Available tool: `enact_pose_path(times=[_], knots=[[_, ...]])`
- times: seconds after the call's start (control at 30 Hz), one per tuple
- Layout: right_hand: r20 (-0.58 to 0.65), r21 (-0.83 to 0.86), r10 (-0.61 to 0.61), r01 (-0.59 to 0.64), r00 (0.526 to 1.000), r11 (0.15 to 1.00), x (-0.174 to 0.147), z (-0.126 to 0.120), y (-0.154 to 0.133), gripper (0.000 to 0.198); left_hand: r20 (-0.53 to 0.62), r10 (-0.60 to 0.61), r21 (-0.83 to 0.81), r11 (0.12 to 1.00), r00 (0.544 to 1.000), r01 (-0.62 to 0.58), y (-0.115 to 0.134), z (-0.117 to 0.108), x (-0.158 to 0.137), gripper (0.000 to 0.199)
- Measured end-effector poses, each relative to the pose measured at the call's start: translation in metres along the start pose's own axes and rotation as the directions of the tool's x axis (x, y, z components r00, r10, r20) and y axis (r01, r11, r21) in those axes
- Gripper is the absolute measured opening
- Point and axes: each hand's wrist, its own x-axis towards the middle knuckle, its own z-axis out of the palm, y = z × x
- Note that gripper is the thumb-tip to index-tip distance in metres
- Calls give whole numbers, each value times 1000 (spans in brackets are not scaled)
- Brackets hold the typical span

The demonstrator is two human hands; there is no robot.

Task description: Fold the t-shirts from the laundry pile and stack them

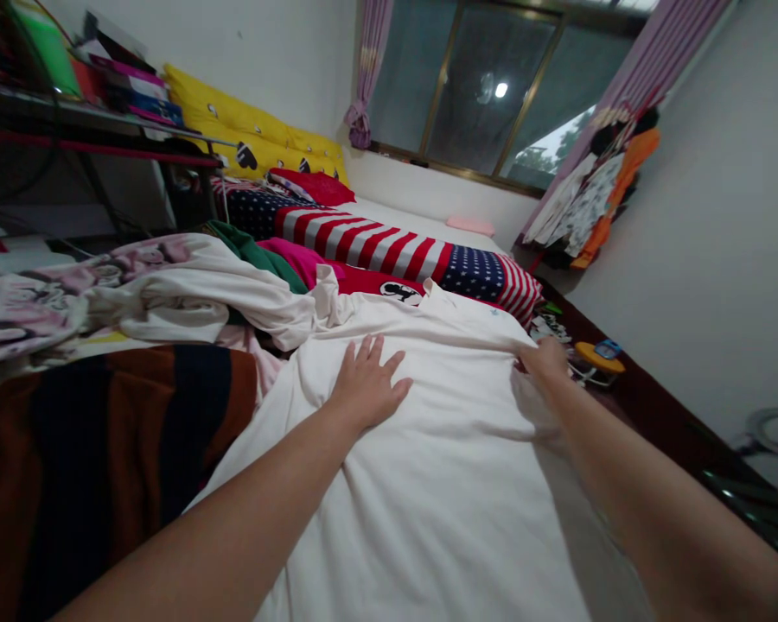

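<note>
A white shirt (441, 484) lies spread out in front of me, with its collar end toward the bed. My left hand (371, 387) rests on its upper part, palm down and fingers spread. At the shirt's right edge, near the sleeve, my right hand (545, 361) is closed, gripping the cloth. The shirt's lower end runs out of view at the bottom. Some wrinkles cross the fabric around both hands.
Piled clothes lie at my left: a brown and navy striped garment (136, 415) and a white printed one (162, 294). Beyond stands a bed with a flag-patterned cover (376, 246). A small yellow stool (600, 358) is at right; clothes (596, 199) hang by the window.
</note>
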Motion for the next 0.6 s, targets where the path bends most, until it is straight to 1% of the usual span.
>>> enact_pose_path(times=[0.07,0.1,0.17,0.23,0.3,0.33,0.43,0.5,0.6], knots=[[-15,17,22,-22,1000,1000,-14,0,-14,50,-5,3,-2,1000,1000,-3,0,0,0,57],[-24,49,-5,7,1000,999,-24,1,-24,53,-8,7,-3,1000,1000,-7,-1,1,0,58],[-25,165,-136,138,990,977,-50,3,-49,56,-16,16,-3,1000,1000,-16,-1,1,0,58],[-1,320,-288,273,958,907,-82,8,-75,56,-27,24,0,1000,999,-24,-1,2,-1,57],[55,435,-381,321,923,841,-114,14,-97,55,-44,33,0,999,998,-33,-2,2,-2,56],[87,461,-416,334,905,822,-128,17,-106,55,-49,36,-5,999,998,-37,-3,1,-1,56],[164,454,-473,359,866,815,-153,23,-118,53,-37,26,-46,999,999,-27,-6,-3,3,56],[196,453,-476,351,857,819,-157,23,-117,50,-36,-9,-96,995,999,6,-9,-7,7,51],[211,483,-478,335,852,809,-154,21,-112,46,-62,-60,-154,987,996,50,-11,-9,13,40]])
